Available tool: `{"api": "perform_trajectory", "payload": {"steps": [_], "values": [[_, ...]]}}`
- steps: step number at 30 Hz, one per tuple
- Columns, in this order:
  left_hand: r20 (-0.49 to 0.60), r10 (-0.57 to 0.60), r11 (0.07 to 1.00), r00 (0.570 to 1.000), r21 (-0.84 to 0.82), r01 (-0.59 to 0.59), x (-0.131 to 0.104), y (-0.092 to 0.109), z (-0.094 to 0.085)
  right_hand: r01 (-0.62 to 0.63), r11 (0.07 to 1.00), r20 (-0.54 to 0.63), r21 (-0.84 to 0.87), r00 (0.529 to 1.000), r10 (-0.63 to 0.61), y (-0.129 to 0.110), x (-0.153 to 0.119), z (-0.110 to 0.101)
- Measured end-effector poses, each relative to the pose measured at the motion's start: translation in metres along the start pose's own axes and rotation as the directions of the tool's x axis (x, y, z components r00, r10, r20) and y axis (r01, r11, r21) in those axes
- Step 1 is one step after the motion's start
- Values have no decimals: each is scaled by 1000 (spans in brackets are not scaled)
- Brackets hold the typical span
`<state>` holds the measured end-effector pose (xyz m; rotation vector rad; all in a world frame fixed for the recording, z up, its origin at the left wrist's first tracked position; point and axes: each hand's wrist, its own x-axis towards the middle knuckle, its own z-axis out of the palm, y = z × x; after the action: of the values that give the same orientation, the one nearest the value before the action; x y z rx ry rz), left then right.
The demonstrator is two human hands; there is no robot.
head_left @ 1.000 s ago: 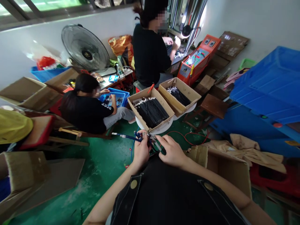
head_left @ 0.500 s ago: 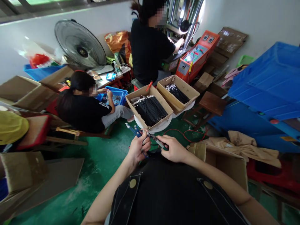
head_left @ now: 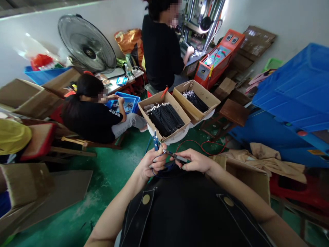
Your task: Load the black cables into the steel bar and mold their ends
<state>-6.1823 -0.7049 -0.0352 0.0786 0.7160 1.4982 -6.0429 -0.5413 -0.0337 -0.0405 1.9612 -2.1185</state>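
In front of my apron, my left hand (head_left: 153,162) is closed around several blue cables (head_left: 156,142) with light metal ends. The cable ends stick up above its fingers, and one dark strand loops down below. My right hand (head_left: 197,160) grips a pair of pliers (head_left: 180,158) by grey and dark handles. Its jaws point left and meet a small pale piece at my left fingertips; whether they are closed on it I cannot tell. Just beyond my hands stands a cardboard box (head_left: 185,129) of black cables (head_left: 166,118) with shiny ends.
A second cardboard box (head_left: 216,102) of black cables adjoins the first. One co-worker (head_left: 92,118) sits at left by a blue bin (head_left: 137,100); another (head_left: 161,51) works at a machine with an orange control box (head_left: 238,37). Blue crates (head_left: 295,89) stand right, an open carton (head_left: 257,181) near my right arm.
The blue cables have swung from leaning left to nearly upright. My right hand and the pliers have shifted slightly right, and the pliers lie flatter. The standing co-worker's arm has drawn back.
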Motion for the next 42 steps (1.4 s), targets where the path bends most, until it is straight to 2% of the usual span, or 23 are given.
{"api": "perform_trajectory", "payload": {"steps": [2, 3, 5, 6, 7, 9, 11, 13, 14, 15, 18, 21, 23, 24, 26, 27, 28, 30, 32, 34, 39, 40, 42], "values": [[-128, 156, 982, 979, 127, -140, 5, 0, 0, 27, 970, -113, -240, 992, -56, -3, -2, 3], [-202, 278, 947, 939, 222, -232, 7, -1, -1, 13, 913, -198, -408, 975, -102, -5, -3, 6], [-296, 483, 845, 824, 405, -349, 12, -1, -4, -90, 696, -337, -713, 914, -226, -7, -6, 12], [-315, 528, 812, 789, 461, -359, 14, -1, -5, -154, 567, -368, -809, 885, -285, -6, -7, 15], [-324, 534, 802, 781, 486, -347, 15, -1, -6, -205, 448, -375, -870, 865, -333, -5, -7, 17], [-335, 480, 831, 811, 469, -299, 17, -1, -6, -265, 269, -356, -926, 848, -393, 1, -7, 20], [-352, 428, 867, 832, 419, -270, 18, -2, -3, -288, 184, -340, -940, 846, -410, 8, -7, 22], [-381, 423, 883, 822, 377, -280, 20, -5, 2, -298, 191, -352, -935, 844, -405, 14, -5, 24], [-396, 442, 879, 805, 369, -301, 23, -7, 4, -301, 232, -373, -925, 840, -395, 15, -4, 25], [-407, 473, 866, 781, 377, -328, 25, -9, 5, -299, 300, -400, -906, 836, -376, 16, -4, 26], [-398, 593, 780, 699, 498, -378, 32, -14, 4, -239, 595, -468, -768, 843, -266, 15, -1, 28], [-335, 667, 677, 665, 644, -356, 34, -16, -3, -124, 842, -465, -524, 870, -162, 11, 0, 27], [-314, 674, 649, 669, 685, -333, 33, -15, -7, -61, 964, -412, -258, 910, -53, 9, 0, 25], [-314, 666, 651, 677, 687, -322, 33, -15, -7, -47, 994, -369, -97, 929, 8, 10, 0, 24], [-327, 635, 685, 700, 658, -313, 33, -14, -6, -48, 988, -300, 144, 950, 90, 11, 0, 24], [-333, 616, 710, 714, 628, -319, 33, -15, -3, -45, 986, -307, 163, 947, 94, 12, 0, 24], [-331, 597, 735, 731, 591, -333, 35, -16, -1, -31, 994, -350, 105, 935, 66, 13, 1, 24], [-309, 584, 768, 750, 510, -388, 37, -18, 5, -27, 985, -467, -168, 882, -55, 15, 3, 27], [-290, 600, 777, 746, 432, -458, 40, -22, 9, -76, 896, -539, -438, 820, -194, 16, 4, 31], [-300, 614, 779, 730, 378, -500, 42, -24, 11, -149, 777, -544, -612, 792, -276, 17, 4, 34], [-378, 614, 783, 693, 402, -474, 45, -26, 10, -350, 388, -480, -853, 818, -317, 13, -3, 37], [-395, 607, 789, 690, 403, -464, 46, -26, 10, -364, 344, -471, -865, 826, -310, 11, -4, 37], [-419, 591, 803, 689, 390, -451, 48, -27, 11, -370, 323, -464, -871, 836, -293, 9, -6, 36]]}}
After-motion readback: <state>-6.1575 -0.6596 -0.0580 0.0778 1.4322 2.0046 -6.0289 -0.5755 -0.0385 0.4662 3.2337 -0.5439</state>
